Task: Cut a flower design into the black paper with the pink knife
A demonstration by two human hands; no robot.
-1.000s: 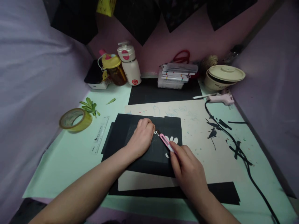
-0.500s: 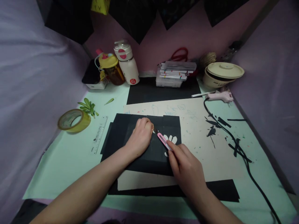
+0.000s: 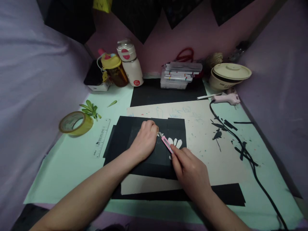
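Note:
My left hand [image 3: 144, 139] rests on the black paper [image 3: 149, 170], its fingers curled closed. Whatever those fingers pinch, if anything, is hidden. A pink craft knife [image 3: 166, 143] is held in my right hand [image 3: 190, 166], its blade pointing up and left, close to my left fingertips. By the blade lies a small white piece [image 3: 158, 134], partly covered. White petal-shaped cut-outs [image 3: 178, 144] show on the black paper, just right of the knife. A bit of another white shape peeks out beside my right fingertips.
Tape roll [image 3: 76, 123], green leaves [image 3: 90, 109] and a clear ruler [image 3: 103, 138] lie left. Behind stand a white bottle [image 3: 133, 69], pen boxes [image 3: 176, 75] and a lidded bowl [image 3: 228, 77]. A pink glue gun [image 3: 226, 98] trails its cable past black scraps [image 3: 218, 135] at right.
The knife and my right hand have shifted slightly up and left, toward my left fingertips. My left hand keeps nearly the same place. The whole view has moved very slightly.

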